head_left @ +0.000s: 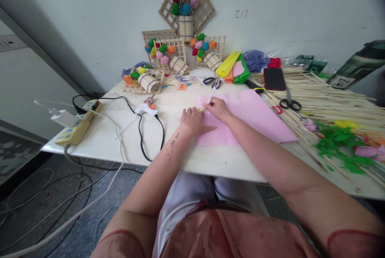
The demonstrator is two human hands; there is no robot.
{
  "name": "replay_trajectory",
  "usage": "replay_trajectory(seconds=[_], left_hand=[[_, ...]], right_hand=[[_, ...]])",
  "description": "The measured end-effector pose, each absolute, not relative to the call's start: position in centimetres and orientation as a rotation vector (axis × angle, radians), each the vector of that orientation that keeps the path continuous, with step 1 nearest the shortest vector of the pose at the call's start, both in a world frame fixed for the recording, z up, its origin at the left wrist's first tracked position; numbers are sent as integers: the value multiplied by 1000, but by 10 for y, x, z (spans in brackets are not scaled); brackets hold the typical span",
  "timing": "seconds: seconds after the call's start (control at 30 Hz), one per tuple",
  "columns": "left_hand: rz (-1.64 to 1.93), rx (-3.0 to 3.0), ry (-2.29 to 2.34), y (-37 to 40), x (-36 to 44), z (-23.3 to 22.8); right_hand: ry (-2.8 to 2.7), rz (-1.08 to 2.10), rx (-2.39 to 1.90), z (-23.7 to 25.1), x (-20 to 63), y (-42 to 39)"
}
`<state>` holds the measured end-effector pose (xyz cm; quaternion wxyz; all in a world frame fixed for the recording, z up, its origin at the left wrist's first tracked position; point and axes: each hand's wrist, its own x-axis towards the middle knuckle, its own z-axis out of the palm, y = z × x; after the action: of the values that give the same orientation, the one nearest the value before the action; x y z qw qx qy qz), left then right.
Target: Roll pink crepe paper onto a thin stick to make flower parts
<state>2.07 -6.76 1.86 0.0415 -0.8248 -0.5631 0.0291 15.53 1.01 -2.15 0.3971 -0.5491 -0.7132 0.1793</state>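
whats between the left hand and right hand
In the head view, a small round yellow object lies on the pink paper sheet between left hand and right hand.

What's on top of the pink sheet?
The left hand covers part of the left edge of the pink sheet; the right hand, holding a pale pen-like tool, covers another patch. A small round yellowish piece shows between them. Anything beneath the hands is hidden.

One head-worn view looks forward and down, fairly close over the surface (216, 163), facing the wall (285, 13).
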Motion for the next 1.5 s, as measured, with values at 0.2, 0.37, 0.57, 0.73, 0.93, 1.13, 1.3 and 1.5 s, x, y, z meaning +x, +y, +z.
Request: replay_trajectory(seconds=[0.2,0.37,0.57,0.73,0.93,1.13,1.3,1.5], left_hand=[[81,-2534,-1719,-67,20,18],[77,-2528,-1729,-68,21,18],[93,-2525,-1738,-68,21,18],[87,-2523,-1730,-67,21,17],[93,-2535,-1735,-67,20,18],[86,-2538,-1753,-68,21,20],[66,-2537,-1753,-68,20,20],[59,-2539,-1752,-68,20,19]], right_hand=[[-1812,471,-1411,-20,155,9],[-1833,472,-1409,-20,154,8],[-1847,444,-1409,-21,154,9],[-1800,441,-1409,-21,153,10],[-1743,468,-1356,-22,155,9],[-1814,488,-1403,-20,156,4],[-1874,440,-1459,-19,156,3],[-1895,405,-1486,-18,155,3]])
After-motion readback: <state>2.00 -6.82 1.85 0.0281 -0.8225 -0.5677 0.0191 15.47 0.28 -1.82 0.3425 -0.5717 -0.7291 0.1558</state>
